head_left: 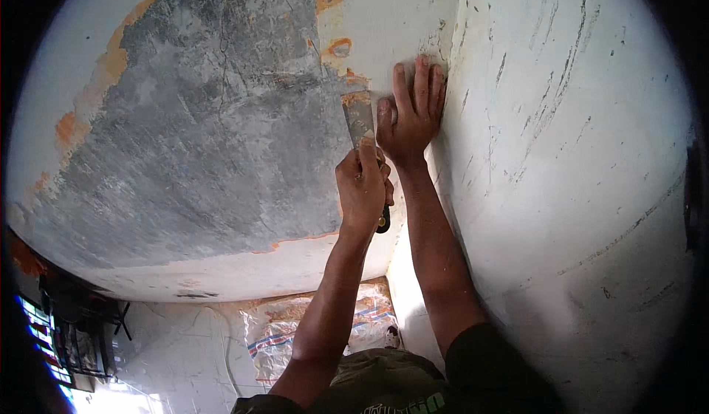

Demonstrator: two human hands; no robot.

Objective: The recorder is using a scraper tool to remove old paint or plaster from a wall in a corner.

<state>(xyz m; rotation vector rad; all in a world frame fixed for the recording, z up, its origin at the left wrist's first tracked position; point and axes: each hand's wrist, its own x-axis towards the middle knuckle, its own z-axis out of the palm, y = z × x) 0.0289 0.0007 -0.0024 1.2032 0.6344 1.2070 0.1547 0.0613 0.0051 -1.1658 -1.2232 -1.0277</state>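
Note:
My left hand (360, 189) is closed round the dark handle of a putty knife (359, 121), with the thumb lying along its metal blade. The blade points up the wall, and its tip meets the right edge of a bare grey patch (229, 133). Orange and white paint layers show along that ragged edge. Beside the knife, my right hand (415, 122) lies flat against the white painted wall (384, 37) near the corner, its fingers stretched upward and holding nothing.
A scuffed white side wall (569, 141) meets the worked wall at a corner just right of my right hand. Below, a striped plastic sheet (269, 336) covers part of the pale floor (170, 340). Dark furniture (81, 325) stands at the lower left.

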